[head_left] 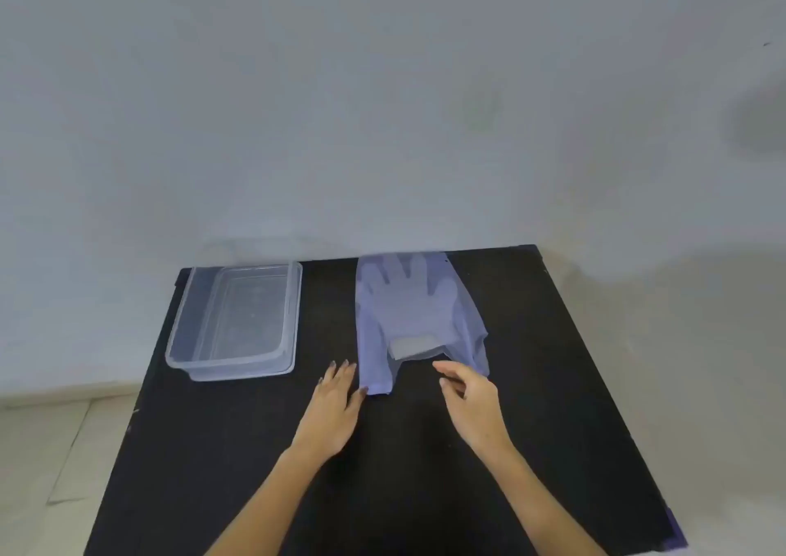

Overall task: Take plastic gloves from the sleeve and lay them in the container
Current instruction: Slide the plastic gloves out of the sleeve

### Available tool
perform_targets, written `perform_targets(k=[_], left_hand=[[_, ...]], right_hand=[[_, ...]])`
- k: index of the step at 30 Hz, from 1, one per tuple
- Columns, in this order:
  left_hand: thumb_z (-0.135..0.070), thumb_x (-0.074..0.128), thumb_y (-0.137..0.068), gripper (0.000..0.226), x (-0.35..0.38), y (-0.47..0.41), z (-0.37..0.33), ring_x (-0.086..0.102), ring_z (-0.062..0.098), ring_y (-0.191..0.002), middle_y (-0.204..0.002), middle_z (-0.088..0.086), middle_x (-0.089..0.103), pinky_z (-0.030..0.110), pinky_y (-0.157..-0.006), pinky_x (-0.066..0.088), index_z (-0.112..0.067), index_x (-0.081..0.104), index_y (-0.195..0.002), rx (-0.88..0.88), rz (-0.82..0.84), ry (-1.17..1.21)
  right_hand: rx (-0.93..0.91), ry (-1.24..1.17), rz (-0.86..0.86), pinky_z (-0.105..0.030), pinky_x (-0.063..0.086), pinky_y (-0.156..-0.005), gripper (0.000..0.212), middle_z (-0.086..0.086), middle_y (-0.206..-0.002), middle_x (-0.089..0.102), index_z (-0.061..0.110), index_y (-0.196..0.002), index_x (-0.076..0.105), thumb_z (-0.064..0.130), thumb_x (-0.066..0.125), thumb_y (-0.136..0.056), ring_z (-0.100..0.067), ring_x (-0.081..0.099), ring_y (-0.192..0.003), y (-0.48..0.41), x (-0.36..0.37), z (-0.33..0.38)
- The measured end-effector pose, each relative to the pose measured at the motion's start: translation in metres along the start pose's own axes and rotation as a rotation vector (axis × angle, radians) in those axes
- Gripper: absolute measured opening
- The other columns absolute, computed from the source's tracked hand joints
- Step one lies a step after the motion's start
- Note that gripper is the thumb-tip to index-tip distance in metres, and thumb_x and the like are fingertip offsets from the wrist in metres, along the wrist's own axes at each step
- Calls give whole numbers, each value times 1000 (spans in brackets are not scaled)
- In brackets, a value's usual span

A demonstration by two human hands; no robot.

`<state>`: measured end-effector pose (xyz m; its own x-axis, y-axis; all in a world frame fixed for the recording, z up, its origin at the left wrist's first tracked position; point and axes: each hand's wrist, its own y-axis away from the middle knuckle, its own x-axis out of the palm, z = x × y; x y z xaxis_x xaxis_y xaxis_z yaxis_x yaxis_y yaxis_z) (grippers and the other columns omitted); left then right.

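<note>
Black tabletop (531,385). Translucent sleeve (374,343) lies centre, plastic gloves (410,296) visible inside; clear container (238,321) left, empty. Left hand (336,406) flat, thumb touching sleeve corner. Right hand (472,402) open, empty, near mouth. Gloves likely thin, limp, slippery; pinch cuff edge.

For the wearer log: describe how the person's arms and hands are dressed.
Both forearms are bare, with no sleeves in view. Left hand and right hand wear no gloves; no rings, watch or bracelets visible. The left fingernails look dark, perhaps painted.
</note>
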<state>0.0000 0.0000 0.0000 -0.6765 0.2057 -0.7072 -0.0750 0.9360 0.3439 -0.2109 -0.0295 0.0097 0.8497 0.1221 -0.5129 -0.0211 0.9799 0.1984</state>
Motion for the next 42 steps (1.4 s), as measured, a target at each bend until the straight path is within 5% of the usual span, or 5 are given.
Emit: perform_targets(k=[10, 20, 25, 33, 42], left_hand=[[-31, 38, -101, 61, 23, -97, 12, 4, 20, -149, -162, 3, 7, 32, -118, 7, -16, 9, -153, 97, 84, -138], [-40, 19, -98, 63, 57, -124, 39, -9, 16, -147, -159, -4, -12, 39, -120, 1, -20, -10, -150, 109, 4, -323], [-49, 6, -95, 66, 62, -123, 51, -22, 13, -144, -156, -5, -27, 34, -117, -10, -24, -24, -148, 135, 2, -397], [-44, 20, -101, 67, 66, -124, 54, -23, 13, -145, -157, -7, -27, 29, -114, -22, -24, -24, -148, 155, -35, -413], [-49, 9, -96, 66, 68, -125, 56, -24, 11, -144, -158, -6, -26, 35, -118, -13, -25, -24, -148, 149, -18, -392]], right_hand=[[14, 219, 40, -26, 44, -101, 29, 1, -120, 65, 19, -118, 64, 10, 58, -92, -12, 59, -112, -82, 19, -24], [-237, 521, 258, -27, 39, -107, 32, 2, -123, 63, 18, -120, 63, 11, 58, -89, -14, 52, -119, -145, 37, -52], [-335, 550, 316, -28, 43, -101, 37, 5, -116, 65, 19, -119, 66, 18, 70, -82, -12, 52, -113, -158, 33, -60], [-482, 577, 273, -31, 51, -88, 20, 4, -100, 69, 15, -101, 75, 22, 69, -84, -14, 61, -99, -166, 36, -62], [-418, 485, 241, -27, 50, -91, 23, 5, -104, 68, 20, -107, 69, 27, 64, -86, -10, 59, -100, -158, 38, -59]])
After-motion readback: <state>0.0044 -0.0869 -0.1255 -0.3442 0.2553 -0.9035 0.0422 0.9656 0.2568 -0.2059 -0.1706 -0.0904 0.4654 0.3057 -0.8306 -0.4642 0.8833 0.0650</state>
